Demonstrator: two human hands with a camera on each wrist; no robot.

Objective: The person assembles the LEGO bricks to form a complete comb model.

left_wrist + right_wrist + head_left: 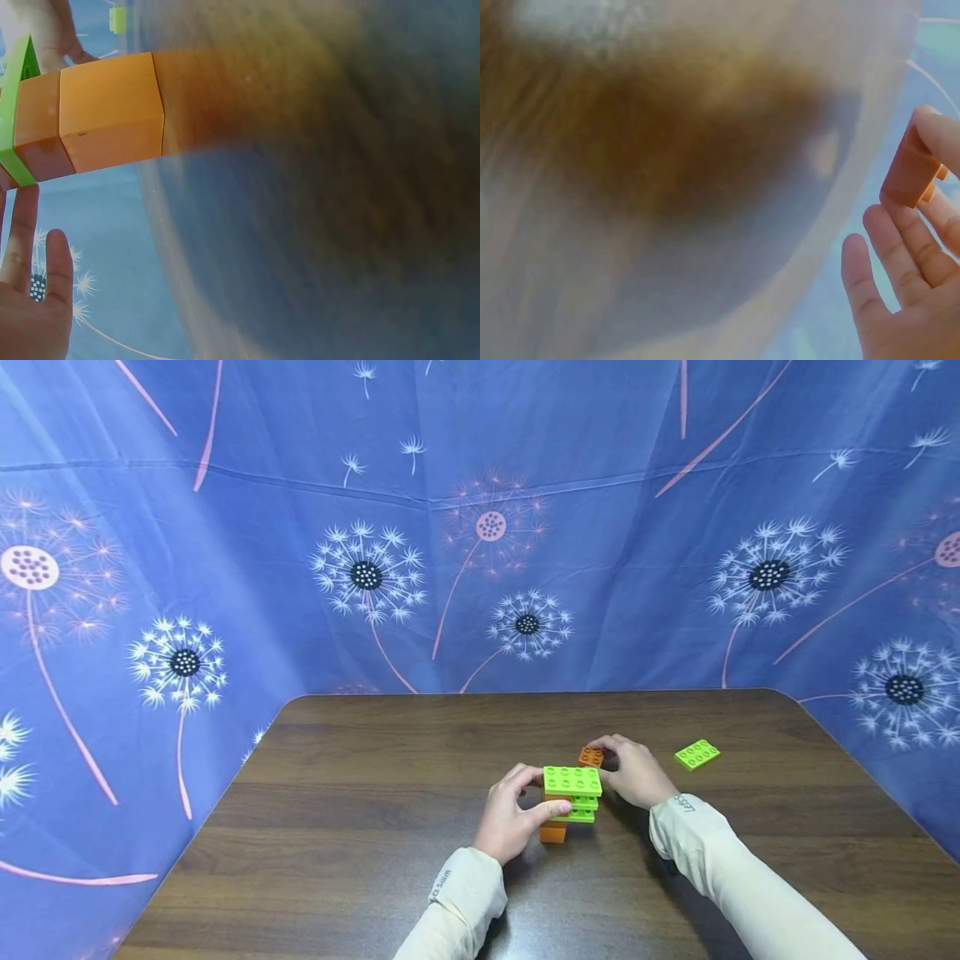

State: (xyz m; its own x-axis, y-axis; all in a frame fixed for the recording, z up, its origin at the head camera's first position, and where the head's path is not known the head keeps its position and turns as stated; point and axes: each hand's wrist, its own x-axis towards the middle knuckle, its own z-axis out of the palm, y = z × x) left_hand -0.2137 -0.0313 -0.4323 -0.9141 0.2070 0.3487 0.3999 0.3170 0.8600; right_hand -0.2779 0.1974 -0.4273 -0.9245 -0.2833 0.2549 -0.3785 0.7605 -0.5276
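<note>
In the head view my left hand point(504, 817) grips a stack of toy building bricks point(572, 779) with its thumb on the near side. Light green eight-stud plates alternate with orange bricks in it, and an orange block point(552, 834) forms its bottom. The left wrist view shows that orange block point(112, 112) close up, the left fingers point(22, 232) against a green plate. Just behind the stack, my right hand point(637, 774) pinches a small orange four-stud brick point(590, 757). From the right wrist, this orange brick point(911, 169) sits between thumb and fingertips, the other fingers extended.
A loose light green eight-stud plate point(697, 754) lies on the brown wooden table point(360, 793), to the right of the right hand. Behind the table's far edge hangs a blue cloth point(637, 552) printed with dandelions.
</note>
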